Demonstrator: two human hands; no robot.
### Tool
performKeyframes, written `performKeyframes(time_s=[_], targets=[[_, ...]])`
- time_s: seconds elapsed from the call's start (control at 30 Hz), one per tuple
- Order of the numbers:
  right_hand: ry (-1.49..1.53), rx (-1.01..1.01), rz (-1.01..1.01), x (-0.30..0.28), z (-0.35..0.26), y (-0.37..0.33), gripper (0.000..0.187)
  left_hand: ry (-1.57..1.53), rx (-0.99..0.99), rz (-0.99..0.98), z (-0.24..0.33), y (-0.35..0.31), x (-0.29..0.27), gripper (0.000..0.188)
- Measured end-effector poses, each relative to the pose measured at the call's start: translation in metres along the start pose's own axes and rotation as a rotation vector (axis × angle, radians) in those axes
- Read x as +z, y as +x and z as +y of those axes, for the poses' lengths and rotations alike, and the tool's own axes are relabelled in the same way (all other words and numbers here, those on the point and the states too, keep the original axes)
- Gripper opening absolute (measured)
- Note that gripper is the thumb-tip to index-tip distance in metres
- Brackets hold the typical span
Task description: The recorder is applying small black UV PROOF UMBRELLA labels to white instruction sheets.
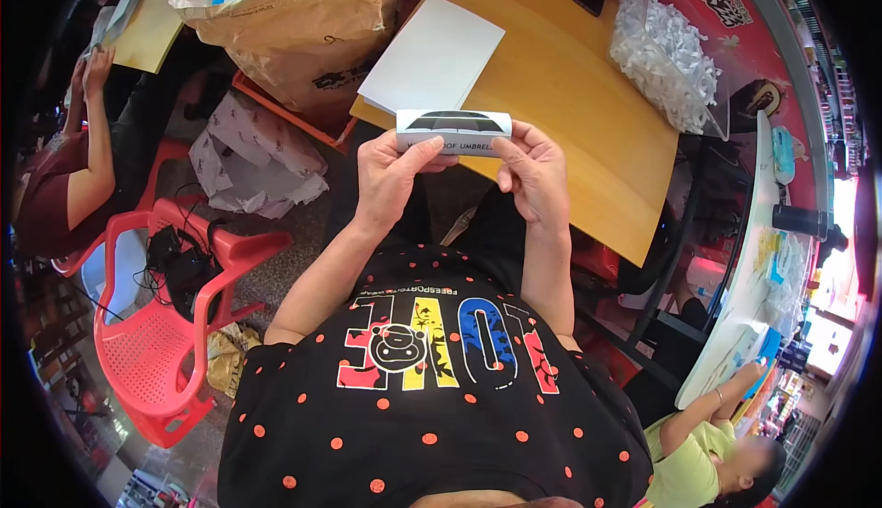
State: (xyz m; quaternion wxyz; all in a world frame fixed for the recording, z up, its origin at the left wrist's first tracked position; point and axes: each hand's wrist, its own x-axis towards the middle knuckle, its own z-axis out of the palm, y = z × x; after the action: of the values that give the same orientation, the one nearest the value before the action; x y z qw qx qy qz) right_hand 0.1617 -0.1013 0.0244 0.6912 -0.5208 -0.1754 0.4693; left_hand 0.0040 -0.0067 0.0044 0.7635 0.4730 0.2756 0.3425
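L hand & R hand pinch opp. ends of umbrella-print paper slip, w/ white sheets at its 12 o'clock on wood counter.

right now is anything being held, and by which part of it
A white printed piece with a dark umbrella picture, held by its two ends: the left hand at its left, the right hand at its right.

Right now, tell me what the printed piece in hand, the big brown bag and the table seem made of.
Printed piece: probably smooth paper or thin card, going by crisp printing on a light face.
Brown bag: likely matte paper, given its stiff creases.
Table: slightly shiny and wood-coloured; could be wood or laminate.
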Motion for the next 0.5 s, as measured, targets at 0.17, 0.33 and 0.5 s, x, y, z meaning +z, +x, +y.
performKeyframes(time_s=[0.17,0.33,0.5], targets=[[0.024,-0.053,-0.013,0.007,0.011,0.0,0.021,0.046,-0.029,-0.052,-0.002,0.001,0.003,0.02],[-0.06,-0.105,0.038,0.009,0.016,-0.001,0.021,0.11,-0.097,0.044,-0.001,0.0,0.013,0.025],[-0.129,-0.138,0.068,0.016,0.014,-0.006,0.02,0.12,-0.016,0.123,-0.006,0.002,0.02,0.023]])
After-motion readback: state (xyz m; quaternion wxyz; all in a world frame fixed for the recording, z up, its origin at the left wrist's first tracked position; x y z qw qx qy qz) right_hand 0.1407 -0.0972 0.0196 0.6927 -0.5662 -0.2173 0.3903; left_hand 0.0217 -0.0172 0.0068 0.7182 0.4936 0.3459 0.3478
